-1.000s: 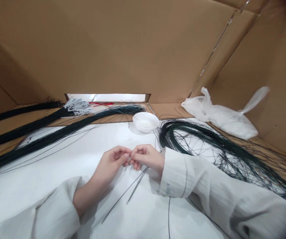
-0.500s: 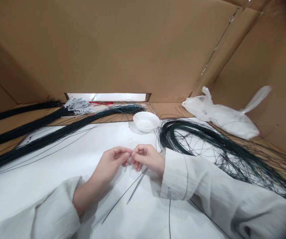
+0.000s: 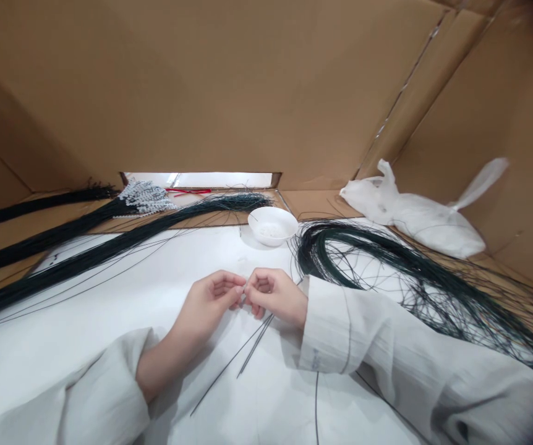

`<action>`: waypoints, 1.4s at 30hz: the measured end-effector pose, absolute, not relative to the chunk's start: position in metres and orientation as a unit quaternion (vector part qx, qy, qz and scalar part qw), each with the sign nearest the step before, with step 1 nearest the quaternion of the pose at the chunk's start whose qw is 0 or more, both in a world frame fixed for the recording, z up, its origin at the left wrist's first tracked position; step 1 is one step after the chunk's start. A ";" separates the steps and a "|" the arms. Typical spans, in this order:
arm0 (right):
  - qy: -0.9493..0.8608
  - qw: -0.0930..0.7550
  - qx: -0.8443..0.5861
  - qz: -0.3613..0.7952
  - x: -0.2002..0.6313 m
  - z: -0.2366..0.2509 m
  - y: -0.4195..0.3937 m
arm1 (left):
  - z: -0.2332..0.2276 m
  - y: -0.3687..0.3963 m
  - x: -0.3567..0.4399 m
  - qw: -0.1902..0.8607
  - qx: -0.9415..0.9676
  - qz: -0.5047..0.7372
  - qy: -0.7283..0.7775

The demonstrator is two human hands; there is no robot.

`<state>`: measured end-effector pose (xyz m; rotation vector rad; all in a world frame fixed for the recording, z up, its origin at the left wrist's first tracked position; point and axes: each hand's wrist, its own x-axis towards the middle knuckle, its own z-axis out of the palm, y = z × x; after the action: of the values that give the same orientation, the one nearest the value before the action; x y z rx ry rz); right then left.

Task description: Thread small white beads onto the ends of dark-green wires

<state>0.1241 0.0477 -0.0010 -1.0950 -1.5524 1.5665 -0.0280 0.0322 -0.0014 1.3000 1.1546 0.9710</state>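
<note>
My left hand (image 3: pixel 208 304) and my right hand (image 3: pixel 276 295) meet fingertip to fingertip over the white table (image 3: pixel 109 346). Together they pinch the upper ends of a few thin dark green wires (image 3: pixel 243 353), which trail back toward me across the table. Something tiny sits between the fingertips; it is too small to make out. A small white bowl (image 3: pixel 272 225) with pale beads stands just beyond the hands.
A looped mass of dark green wire (image 3: pixel 387 272) spreads to the right. Straight wire bundles (image 3: pixel 85 256) lie at the left, one tipped with white beads (image 3: pixel 146 196). A white plastic bag (image 3: pixel 415 216) rests at the back right. Cardboard walls (image 3: pixel 248 86) enclose the space.
</note>
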 end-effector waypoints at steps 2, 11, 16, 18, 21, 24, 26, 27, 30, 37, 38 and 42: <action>-0.599 0.331 -0.420 0.597 0.124 -0.001 0.048 | -0.001 0.032 -0.029 0.528 0.566 0.407 0.485; -0.617 0.315 -0.445 0.567 0.125 -0.003 0.048 | 0.003 0.030 -0.031 0.417 0.662 0.370 0.501; -0.620 0.311 -0.455 0.559 0.123 -0.003 0.048 | 0.005 0.027 -0.032 0.324 0.721 0.351 0.503; -0.621 0.310 -0.454 0.559 0.124 -0.004 0.048 | 0.006 0.026 -0.032 0.299 0.737 0.338 0.503; -0.637 0.305 -0.442 0.554 0.125 -0.005 0.048 | 0.006 0.025 -0.031 0.268 0.753 0.321 0.508; -0.646 0.295 -0.428 0.558 0.126 -0.005 0.050 | 0.005 0.024 -0.030 0.253 0.757 0.317 0.513; -0.632 0.286 -0.433 0.576 0.126 -0.003 0.053 | 0.005 0.024 -0.030 0.247 0.754 0.325 0.515; -0.622 0.281 -0.436 0.587 0.126 -0.002 0.054 | 0.005 0.024 -0.030 0.246 0.751 0.331 0.515; -0.597 0.264 -0.431 0.623 0.127 0.002 0.060 | 0.006 0.025 -0.029 0.256 0.741 0.347 0.515; -0.537 0.263 -0.436 0.673 0.129 0.004 0.068 | 0.004 0.031 -0.033 0.235 0.725 0.359 0.539; -0.518 0.277 -0.448 0.674 0.129 0.004 0.068 | 0.002 0.033 -0.034 0.213 0.731 0.348 0.547; -0.468 0.326 -0.471 0.674 0.127 0.007 0.067 | -0.006 0.042 -0.034 0.134 0.773 0.284 0.551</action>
<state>0.1266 0.0674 0.0066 -1.2335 -1.2259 1.7656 -0.0337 0.0422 -0.0057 2.2404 1.5972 0.8243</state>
